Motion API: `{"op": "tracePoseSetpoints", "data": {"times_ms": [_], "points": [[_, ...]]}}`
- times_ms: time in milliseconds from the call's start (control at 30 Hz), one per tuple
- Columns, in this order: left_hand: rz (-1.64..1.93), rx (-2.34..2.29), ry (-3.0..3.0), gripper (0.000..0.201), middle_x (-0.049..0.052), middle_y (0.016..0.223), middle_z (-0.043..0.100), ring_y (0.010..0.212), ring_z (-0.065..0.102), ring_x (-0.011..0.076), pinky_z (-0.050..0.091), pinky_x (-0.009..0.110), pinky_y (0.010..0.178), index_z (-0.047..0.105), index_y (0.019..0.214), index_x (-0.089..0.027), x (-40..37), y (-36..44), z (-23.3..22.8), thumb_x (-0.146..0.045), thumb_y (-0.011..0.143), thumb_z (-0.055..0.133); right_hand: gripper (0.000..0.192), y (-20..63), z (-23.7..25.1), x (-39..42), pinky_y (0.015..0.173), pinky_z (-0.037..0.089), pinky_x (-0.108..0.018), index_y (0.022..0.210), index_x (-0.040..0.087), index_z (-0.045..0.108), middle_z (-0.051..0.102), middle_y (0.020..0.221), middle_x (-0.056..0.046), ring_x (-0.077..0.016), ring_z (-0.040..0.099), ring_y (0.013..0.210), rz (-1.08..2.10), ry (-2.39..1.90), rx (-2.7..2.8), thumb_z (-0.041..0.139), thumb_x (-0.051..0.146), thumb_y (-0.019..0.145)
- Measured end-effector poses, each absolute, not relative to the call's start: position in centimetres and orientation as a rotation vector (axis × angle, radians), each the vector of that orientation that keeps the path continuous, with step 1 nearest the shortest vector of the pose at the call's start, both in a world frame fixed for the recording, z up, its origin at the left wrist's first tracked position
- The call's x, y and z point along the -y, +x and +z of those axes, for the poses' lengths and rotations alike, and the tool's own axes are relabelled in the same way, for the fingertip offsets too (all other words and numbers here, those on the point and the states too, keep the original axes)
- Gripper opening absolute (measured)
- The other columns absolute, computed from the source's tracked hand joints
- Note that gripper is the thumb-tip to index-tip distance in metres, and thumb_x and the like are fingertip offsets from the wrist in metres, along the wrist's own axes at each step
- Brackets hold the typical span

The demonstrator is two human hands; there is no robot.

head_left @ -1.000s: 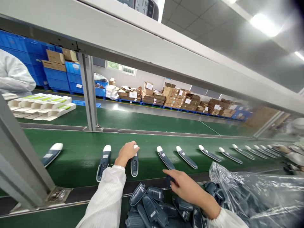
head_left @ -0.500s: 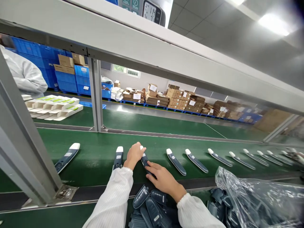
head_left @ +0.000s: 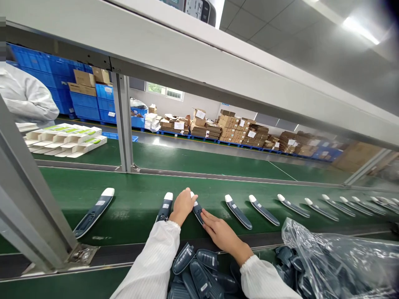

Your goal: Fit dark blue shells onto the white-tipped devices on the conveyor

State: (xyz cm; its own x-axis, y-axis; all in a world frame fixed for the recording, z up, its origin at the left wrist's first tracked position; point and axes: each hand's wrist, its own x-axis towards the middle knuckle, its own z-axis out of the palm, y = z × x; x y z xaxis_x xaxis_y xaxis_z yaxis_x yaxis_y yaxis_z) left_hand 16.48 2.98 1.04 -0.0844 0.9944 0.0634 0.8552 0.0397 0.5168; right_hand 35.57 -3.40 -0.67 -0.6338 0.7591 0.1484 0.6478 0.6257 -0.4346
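Navy device [head_left: 197,210] — tip [head_left: 192,194] away, axis slanted; left hand [head_left: 183,205] grips tip; right hand [head_left: 222,233] flat atop

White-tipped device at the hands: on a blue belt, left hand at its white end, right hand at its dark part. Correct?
Not blue: the head view shows a green belt. The white-tipped device lies there, left hand at its white end, right hand at its dark part.

Bright ceiling light [head_left: 361,31], right edge blurred
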Motion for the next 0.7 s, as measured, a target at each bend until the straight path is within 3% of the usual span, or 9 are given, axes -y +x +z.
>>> {"op": "tracePoseSetpoints", "data": {"times_ms": [133, 233, 333, 400, 467, 567, 700], "points": [[0.605, -1.973, 1.940, 0.025, 0.014, 0.108, 0.070, 0.105, 0.066, 0.0257, 0.045, 0.030, 0.081, 0.058, 0.106, -0.017, -2.9, 17.6, 0.8, -0.038, 0.095, 0.050, 0.047, 35.8, -0.6, 3.0, 0.117, 0.034, -0.044, 0.146, 0.020, 0.045, 0.041, 0.153, -0.009, -0.0242, 0.034, 0.143, 0.370, -1.238, 2.561, 0.040, 0.022, 0.099], [0.639, -1.929, 2.016, 0.041, 0.017, 0.123, 0.065, 0.116, 0.060, 0.0287, 0.044, 0.032, 0.090, 0.051, 0.126, -0.013, -2.9, 17.7, 1.7, -0.039, 0.094, 0.050, 0.048, 37.3, 1.5, 3.7, 0.115, 0.035, -0.043, 0.148, 0.024, 0.042, 0.036, 0.157, -0.006, -0.0251, 0.037, 0.142, 0.478, -1.308, 2.503, 0.043, 0.033, 0.100], [0.777, -1.958, 2.043, 0.057, 0.019, 0.142, 0.052, 0.130, 0.049, 0.0311, 0.043, 0.036, 0.098, 0.038, 0.143, -0.012, -3.0, 16.5, 3.3, -0.044, 0.096, 0.044, 0.048, 40.1, 4.6, 6.1, 0.097, 0.051, -0.038, 0.144, 0.029, 0.047, 0.053, 0.145, -0.006, -0.0226, 0.065, 0.110, 0.604, -1.389, 2.393, 0.047, 0.039, 0.098], [0.812, -2.026, 1.982, 0.057, 0.018, 0.145, 0.049, 0.134, 0.043, 0.0319, 0.043, 0.038, 0.099, 0.040, 0.143, -0.014, -3.2, 14.9, 4.1, -0.047, 0.096, 0.040, 0.044, 42.1, 6.1, 8.4, 0.083, 0.055, -0.034, 0.137, 0.032, 0.055, 0.065, 0.129, -0.004, -0.0200, 0.068, 0.087, 0.706, -1.443, 2.417, 0.052, 0.041, 0.095], [0.723, -2.084, 1.909, 0.056, 0.017, 0.144, 0.050, 0.134, 0.042, 0.0334, 0.045, 0.040, 0.098, 0.046, 0.139, -0.015, -3.3, 13.4, 4.2, -0.048, 0.094, 0.042, 0.045, 43.7, 6.7, 10.6, 0.083, 0.054, -0.034, 0.133, 0.036, 0.060, 0.067, 0.124, -0.003, -0.0224, 0.067, 0.092, 0.797, -1.485, 2.499, 0.062, 0.040, 0.088], [0.483, -2.041, 1.872, 0.051, 0.016, 0.134, 0.059, 0.126, 0.051, 0.0340, 0.048, 0.038, 0.090, 0.056, 0.130, -0.019, -3.4, 11.8, 3.6, -0.047, 0.088, 0.051, 0.052, 45.4, 6.0, 12.8, 0.101, 0.046, -0.039, 0.130, 0.037, 0.062, 0.064, 0.128, -0.004, -0.0283, 0.058, 0.117, 0.809, -1.557, 2.540, 0.069, 0.030, 0.079], [0.371, -1.928, 1.872, 0.030, 0.010, 0.117, 0.069, 0.104, 0.065, 0.0291, 0.048, 0.032, 0.076, 0.064, 0.111, -0.025, -3.4, 11.6, 3.0, -0.037, 0.086, 0.053, 0.044, 46.5, 5.0, 13.3, 0.104, 0.043, -0.041, 0.120, 0.034, 0.067, 0.066, 0.121, -0.005, -0.0276, 0.058, 0.117, 0.796, -1.569, 2.500, 0.062, 0.019, 0.078]]}}
